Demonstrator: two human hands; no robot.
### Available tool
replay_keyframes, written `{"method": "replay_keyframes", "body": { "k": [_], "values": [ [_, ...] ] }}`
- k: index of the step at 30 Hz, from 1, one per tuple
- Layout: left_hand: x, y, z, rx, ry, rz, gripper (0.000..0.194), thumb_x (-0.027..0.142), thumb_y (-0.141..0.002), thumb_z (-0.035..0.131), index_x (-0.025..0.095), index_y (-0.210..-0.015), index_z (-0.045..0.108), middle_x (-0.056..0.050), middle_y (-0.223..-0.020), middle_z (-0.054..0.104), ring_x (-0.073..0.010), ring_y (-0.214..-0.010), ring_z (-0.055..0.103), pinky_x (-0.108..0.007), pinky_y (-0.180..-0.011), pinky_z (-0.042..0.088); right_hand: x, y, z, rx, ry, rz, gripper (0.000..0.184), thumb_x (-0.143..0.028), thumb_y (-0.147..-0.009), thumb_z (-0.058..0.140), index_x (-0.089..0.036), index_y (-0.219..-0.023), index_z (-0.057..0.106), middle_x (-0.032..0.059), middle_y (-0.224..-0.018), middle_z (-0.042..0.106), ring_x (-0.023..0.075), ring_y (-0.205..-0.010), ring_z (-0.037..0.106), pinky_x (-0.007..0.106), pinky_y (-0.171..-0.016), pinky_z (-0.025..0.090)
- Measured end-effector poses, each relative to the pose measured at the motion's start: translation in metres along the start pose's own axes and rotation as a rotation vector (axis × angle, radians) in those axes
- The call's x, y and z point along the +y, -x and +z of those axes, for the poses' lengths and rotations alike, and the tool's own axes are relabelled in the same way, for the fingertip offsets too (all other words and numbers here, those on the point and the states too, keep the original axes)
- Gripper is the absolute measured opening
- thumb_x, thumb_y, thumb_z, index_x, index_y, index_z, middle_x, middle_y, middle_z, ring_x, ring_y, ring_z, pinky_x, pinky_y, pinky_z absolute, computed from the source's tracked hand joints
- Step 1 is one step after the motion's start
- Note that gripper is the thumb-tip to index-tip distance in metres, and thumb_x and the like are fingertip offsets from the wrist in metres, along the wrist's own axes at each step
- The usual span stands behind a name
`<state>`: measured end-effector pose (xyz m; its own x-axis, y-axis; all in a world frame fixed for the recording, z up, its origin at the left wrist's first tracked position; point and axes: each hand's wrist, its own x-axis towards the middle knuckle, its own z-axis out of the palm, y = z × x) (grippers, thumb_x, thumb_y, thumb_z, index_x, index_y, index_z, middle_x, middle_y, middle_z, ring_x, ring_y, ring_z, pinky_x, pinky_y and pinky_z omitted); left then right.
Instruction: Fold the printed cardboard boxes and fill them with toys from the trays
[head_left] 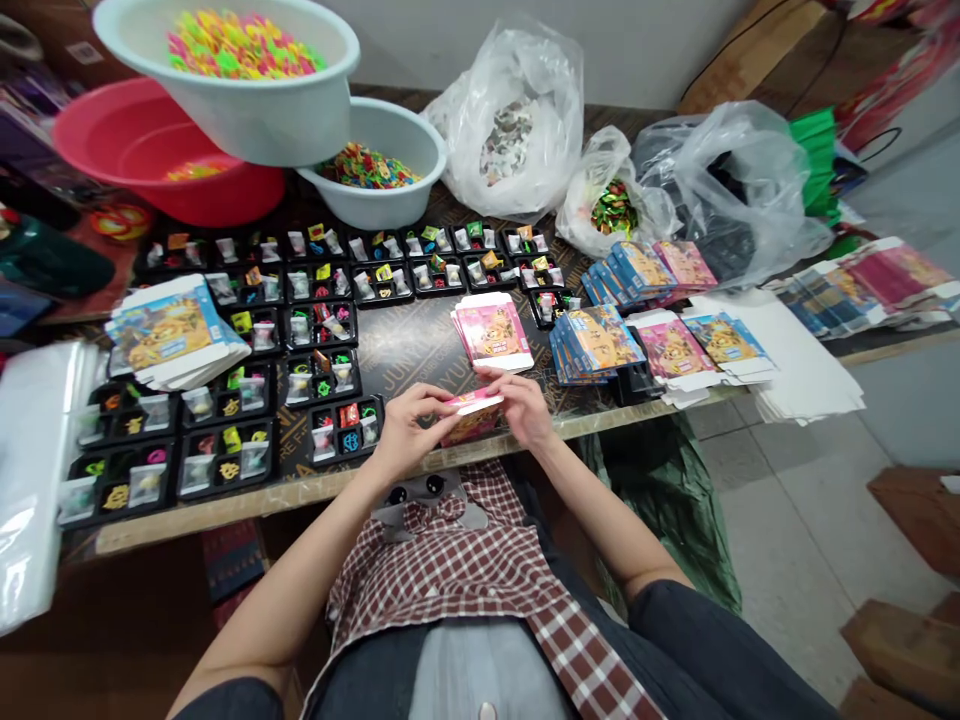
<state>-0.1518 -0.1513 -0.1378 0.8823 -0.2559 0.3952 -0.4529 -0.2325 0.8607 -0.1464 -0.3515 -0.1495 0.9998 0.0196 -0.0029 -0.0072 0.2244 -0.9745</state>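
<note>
Between my two hands, at the table's front edge, is a small pink printed carton (471, 424) with a white edge facing up. My left hand (411, 425) pinches its left end with thumb and fingertips. On the right end, the fingers of my right hand (523, 405) close over the carton's upper edge. Just beyond lies a short stack of flat pink cartons (493, 330). Left of my left hand sits a black compartment tray (346, 432) holding wrapped candies and small coloured plastic pieces. Several more such trays (229, 458) stand in rows farther left and back.
Blue cartons (600, 340) are stacked at the right, with flat cartons (727, 340) beside them. Basins (382, 205) of coloured pieces and plastic bags (517, 120) line the back. At left are flat blue cartons (176, 330) and clear plastic sheets (34, 480).
</note>
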Motion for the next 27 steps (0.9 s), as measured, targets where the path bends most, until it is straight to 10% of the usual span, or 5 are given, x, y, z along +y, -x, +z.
{"method": "replay_keyframes", "body": {
  "k": [9, 20, 27],
  "values": [
    [0.001, -0.014, -0.007, -0.062, -0.009, -0.242, 0.004, 0.019, -0.072, 0.072, 0.018, -0.069, 0.075, -0.003, -0.068, 0.075, -0.0181, -0.063, 0.069, -0.027, -0.059, 0.052, -0.014, -0.005, -0.013, -0.127, 0.389, -0.123, 0.023, -0.043, -0.076, 0.077, -0.02, -0.074, 0.074, 0.0033, -0.074, 0.073, 0.0182, -0.07, 0.067, 0.032, -0.067, 0.055],
    [0.01, 0.015, 0.004, -0.064, -0.371, 0.351, 0.012, 0.018, -0.091, 0.059, 0.018, -0.089, 0.07, -0.009, -0.092, 0.075, -0.0173, -0.079, 0.066, -0.032, -0.071, 0.056, -0.01, 0.004, -0.032, -0.245, 0.489, -0.363, 0.018, -0.041, -0.081, 0.075, -0.023, -0.081, 0.077, 0.0077, -0.092, 0.078, 0.021, -0.086, 0.073, 0.037, -0.082, 0.059],
    [0.021, 0.018, 0.006, -0.019, -0.301, 0.165, 0.007, 0.025, -0.088, 0.067, 0.018, -0.088, 0.07, -0.005, -0.082, 0.074, -0.0156, -0.072, 0.069, -0.028, -0.067, 0.056, -0.005, 0.019, -0.036, -0.186, 0.452, -0.379, 0.014, -0.037, -0.084, 0.073, -0.024, -0.084, 0.078, 0.0075, -0.095, 0.078, 0.0203, -0.088, 0.073, 0.037, -0.084, 0.058]
  ]
}}
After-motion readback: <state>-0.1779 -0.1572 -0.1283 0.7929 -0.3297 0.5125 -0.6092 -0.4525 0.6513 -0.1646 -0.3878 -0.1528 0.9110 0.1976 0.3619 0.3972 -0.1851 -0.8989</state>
